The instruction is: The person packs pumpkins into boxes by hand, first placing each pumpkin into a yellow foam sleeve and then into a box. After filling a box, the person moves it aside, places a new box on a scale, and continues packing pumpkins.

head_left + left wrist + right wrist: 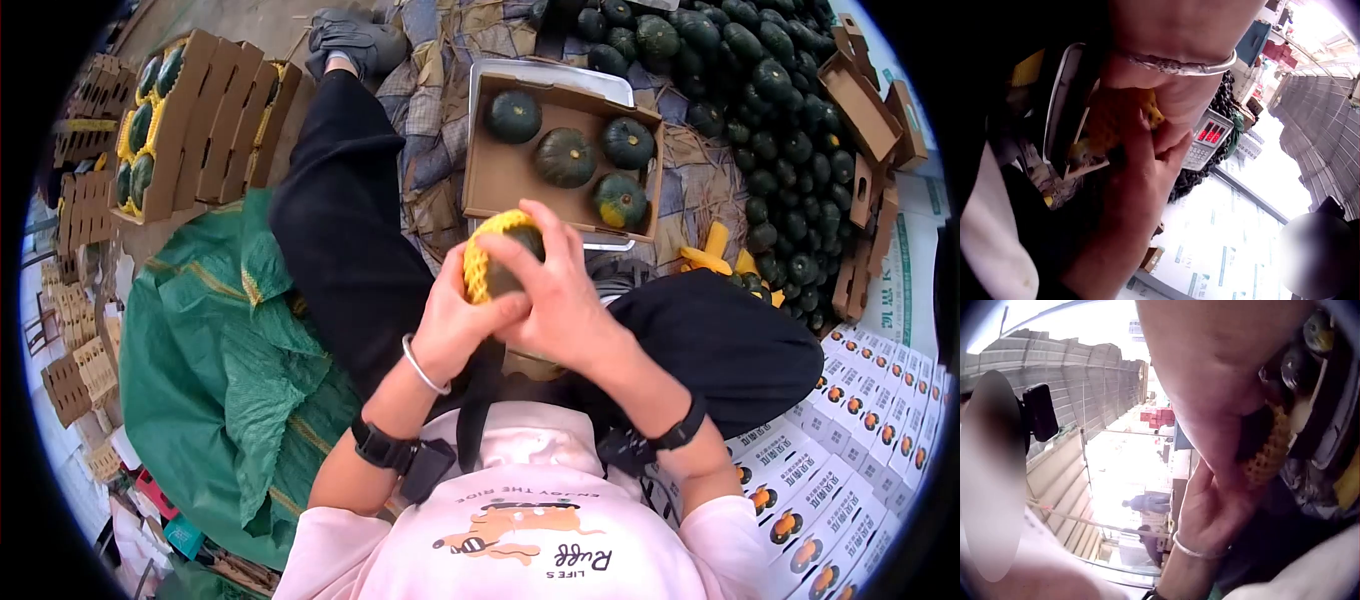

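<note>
I'm clamping the fingers of my left hand (450,318) and right hand (568,295) round the squash (502,281) by the carton's (490,183) near-left corner; uneven tugging could be tearing its yellow net (476,270)

We see bare floor (255,20) at the upper left of the head view and patchy cloth (430,185) near its top middle. In the right wrist view, a grey wall (1054,381) stands upper left; bright light (1125,462) glows mid-frame.
</note>
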### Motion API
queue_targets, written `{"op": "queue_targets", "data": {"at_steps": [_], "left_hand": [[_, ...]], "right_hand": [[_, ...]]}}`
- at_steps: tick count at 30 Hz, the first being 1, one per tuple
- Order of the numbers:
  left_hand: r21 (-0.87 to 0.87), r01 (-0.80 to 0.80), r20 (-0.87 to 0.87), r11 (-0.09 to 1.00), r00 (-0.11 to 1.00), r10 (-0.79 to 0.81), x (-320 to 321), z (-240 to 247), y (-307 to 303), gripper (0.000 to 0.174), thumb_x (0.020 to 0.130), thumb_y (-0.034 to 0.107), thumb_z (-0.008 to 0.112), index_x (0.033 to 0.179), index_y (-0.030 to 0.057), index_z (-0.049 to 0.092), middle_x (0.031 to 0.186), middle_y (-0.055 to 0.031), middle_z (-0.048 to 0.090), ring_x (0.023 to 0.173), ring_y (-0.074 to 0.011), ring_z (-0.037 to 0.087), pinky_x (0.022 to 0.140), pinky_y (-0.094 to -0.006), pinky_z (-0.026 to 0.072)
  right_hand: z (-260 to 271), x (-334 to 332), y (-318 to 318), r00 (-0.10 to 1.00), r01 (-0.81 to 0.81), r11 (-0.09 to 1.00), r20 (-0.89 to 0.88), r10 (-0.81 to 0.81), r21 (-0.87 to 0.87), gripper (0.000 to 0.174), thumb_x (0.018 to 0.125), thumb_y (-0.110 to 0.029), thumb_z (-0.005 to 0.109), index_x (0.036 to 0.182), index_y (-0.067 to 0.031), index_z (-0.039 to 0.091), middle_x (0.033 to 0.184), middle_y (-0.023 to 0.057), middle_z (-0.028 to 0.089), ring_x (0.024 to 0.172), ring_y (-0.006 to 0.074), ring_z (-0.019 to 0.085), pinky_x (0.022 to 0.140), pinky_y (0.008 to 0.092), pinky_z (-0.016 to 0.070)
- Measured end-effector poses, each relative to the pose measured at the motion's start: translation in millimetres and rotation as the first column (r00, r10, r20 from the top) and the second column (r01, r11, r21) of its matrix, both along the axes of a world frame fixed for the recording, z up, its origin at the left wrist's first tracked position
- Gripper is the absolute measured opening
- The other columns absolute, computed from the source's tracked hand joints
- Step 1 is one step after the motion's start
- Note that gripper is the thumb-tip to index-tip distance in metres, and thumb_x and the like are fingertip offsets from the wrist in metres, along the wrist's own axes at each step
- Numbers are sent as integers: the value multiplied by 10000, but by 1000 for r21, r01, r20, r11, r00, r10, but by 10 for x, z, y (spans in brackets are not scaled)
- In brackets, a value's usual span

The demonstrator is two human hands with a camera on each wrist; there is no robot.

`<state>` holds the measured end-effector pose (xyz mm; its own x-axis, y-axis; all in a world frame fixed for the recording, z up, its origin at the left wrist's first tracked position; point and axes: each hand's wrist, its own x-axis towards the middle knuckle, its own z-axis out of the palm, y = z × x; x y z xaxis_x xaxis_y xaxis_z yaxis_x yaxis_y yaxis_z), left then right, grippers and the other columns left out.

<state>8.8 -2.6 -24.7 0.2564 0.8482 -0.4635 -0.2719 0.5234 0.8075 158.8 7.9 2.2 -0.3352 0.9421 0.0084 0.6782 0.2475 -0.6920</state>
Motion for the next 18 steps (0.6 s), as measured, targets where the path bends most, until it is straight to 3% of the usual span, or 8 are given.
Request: {"op": "queue_targets", "data": {"at_steps": [2, 3, 4, 6, 8, 10, 12, 18], "left_hand": [[-146, -106, 150, 984, 980, 128, -60, -282, 118, 633, 807, 157, 701, 1321, -20, 377, 1179, -76, 529, 1045, -192, 550, 907, -346, 454], [-172, -207, -24, 963, 978, 206, -39, -342, 206, 478, 834, 199, 644, 1230, -23, 495, 1122, -113, 577, 1008, -238, 569, 885, -374, 461], [27, 148, -362, 989, 923, -128, -88, -608, 292, 410, 817, 208, 644, 1148, -18, 557, 1086, -140, 596, 1031, -261, 562, 888, -378, 459], [-118, 745, -773, 657, 346, -531, -3, -920, 429, 295, 783, 232, 632, 955, -3, 679, 986, -204, 632, 1118, -331, 515, 910, -379, 446], [-531, 782, -727, 326, -223, -649, 355, -815, 406, 548, 828, 372, 611, 1263, 45, 554, 1332, -195, 477, 1260, -360, 402, 1008, -508, 352], [-651, 744, -671, 151, -469, -574, 586, -1269, 292, 740, 878, 470, 530, 1463, 87, 289, 1516, -166, 232, 1370, -342, 256, 1041, -601, 245], [-778, 591, -585, 215, -555, -592, 722, -1999, 147, 802, 914, 561, 390, 1512, 114, 97, 1564, -110, 114, 1419, -311, 139, 1059, -638, 152], [-717, 675, -606, 175, -478, -636, 630, -1521, 313, 536, 965, 393, 367, 1457, 193, 298, 1566, -78, 145, 1440, -244, 122, 1085, -603, 159]], "right_hand": [[-241, 90, 297, 991, 82, 996, -107, -86, -43, 659, 607, -222, 782, 1214, -185, 530, 1314, 223, 355, 1176, 473, 394, 1003, 510, 369], [-407, 146, 492, 985, 144, 988, -90, -148, -52, 642, 615, -244, 778, 1207, -188, 535, 1290, 212, 370, 1172, 458, 401, 1001, 502, 370], [-580, 185, 695, 976, 203, 978, -72, -207, -57, 626, 623, -265, 773, 1199, -191, 539, 1265, 202, 385, 1169, 444, 408, 999, 494, 370], [-887, 84, 993, 963, 233, 972, 147, -227, -21, 635, 620, -250, 777, 1205, -229, 533, 1238, 179, 391, 1158, 448, 412, 956, 500, 425], [-1059, -145, 1155, 872, 220, 958, 477, -109, -185, 645, 618, -240, 788, 1207, -264, 524, 1251, 163, 371, 1144, 459, 415, 885, 512, 490], [-1229, -401, 1144, 829, 238, 935, 557, -54, -264, 665, 627, -222, 809, 1217, -271, 508, 1266, 164, 345, 1144, 469, 414, 831, 523, 522], [-1268, -445, 1155, 827, 293, 919, 552, -104, -265, 717, 621, -217, 817, 1257, -271, 490, 1261, 172, 341, 1138, 473, 418, 846, 510, 520], [-783, 331, 637, 970, 109, 977, 233, -64, -182, 580, 799, -247, 680, 1312, -82, 468, 1327, 249, 435, 1201, 415, 449, 953, 474, 433]]}}
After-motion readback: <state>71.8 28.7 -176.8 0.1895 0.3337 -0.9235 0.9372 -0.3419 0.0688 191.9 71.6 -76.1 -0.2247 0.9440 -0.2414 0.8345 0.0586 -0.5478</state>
